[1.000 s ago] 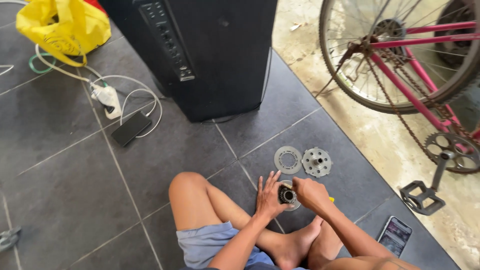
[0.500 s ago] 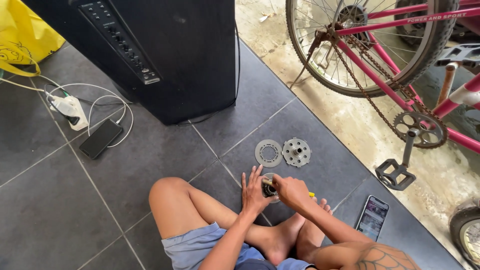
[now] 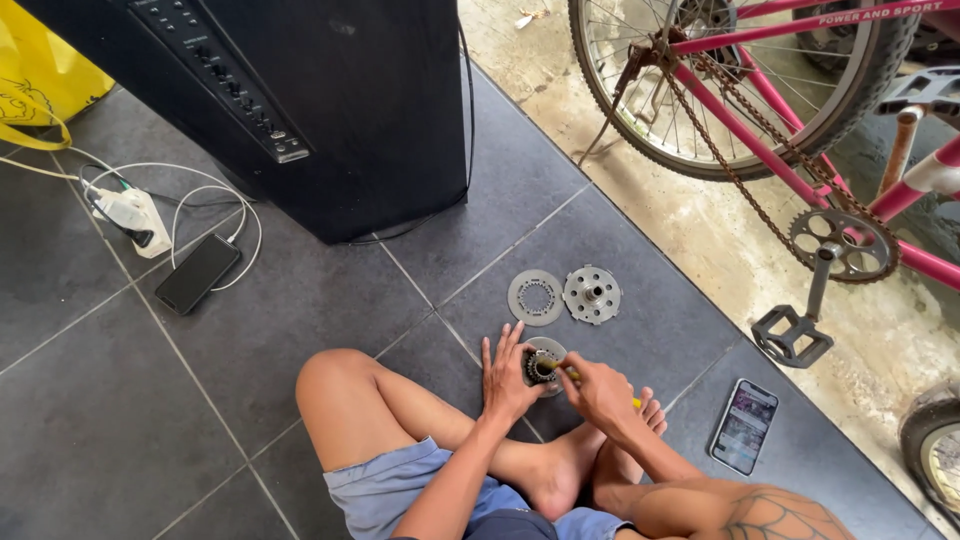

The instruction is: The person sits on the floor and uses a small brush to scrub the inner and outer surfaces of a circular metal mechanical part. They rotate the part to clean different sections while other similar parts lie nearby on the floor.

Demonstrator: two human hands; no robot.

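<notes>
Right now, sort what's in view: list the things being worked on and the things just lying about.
In use:
left hand steadying the round metal part on the tile
right hand with a yellow-handled tool in it
two metal discs just beyond

Lying about:
black speaker
black phone
second phone
pink bicycle
yellow bag

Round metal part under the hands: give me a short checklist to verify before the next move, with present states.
1. Left hand steadies the round metal part on the floor tile: ok.
2. Right hand grips the yellow-handled tool: ok.
3. Tool tip seated at the part's centre: cannot tell, too small.
4. Ring plate and holed disc lie apart from the hands: ok.
5. Phone near the right leg lies beyond the hands: ok.
</notes>
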